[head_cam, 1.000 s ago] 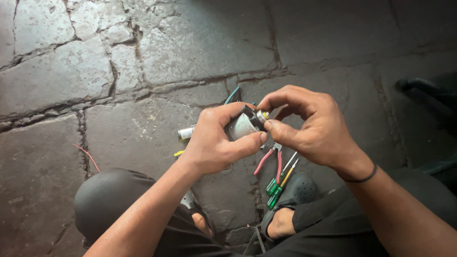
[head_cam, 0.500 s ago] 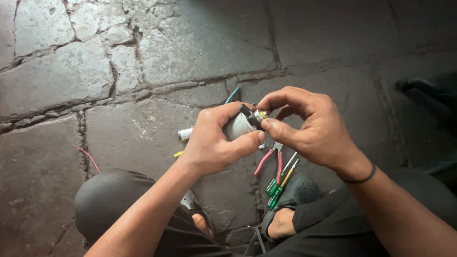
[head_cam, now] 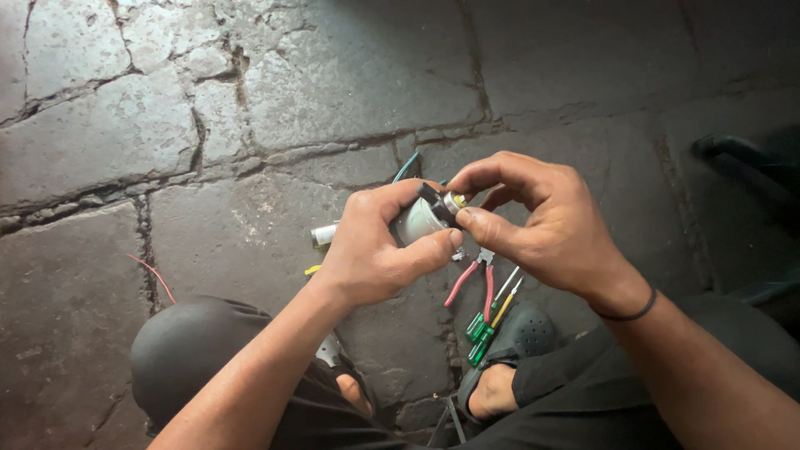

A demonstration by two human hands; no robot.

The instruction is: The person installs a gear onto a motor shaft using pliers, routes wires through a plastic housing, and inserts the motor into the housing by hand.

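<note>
My left hand (head_cam: 375,250) is clamping the white part (head_cam: 414,222) steady | right hand (head_cam: 542,221) is pinching its small metal tip (head_cam: 455,201) (brass-coloured) | pliers (head_cam: 472,279) are lying on the floor (head_cam: 250,100).

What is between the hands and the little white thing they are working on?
Nothing visible. The left hand wraps right around the small white part, and the right hand pinches the metal tip on its black end. The pliers and screwdrivers lie on the stone floor below, apart from both hands.
</note>
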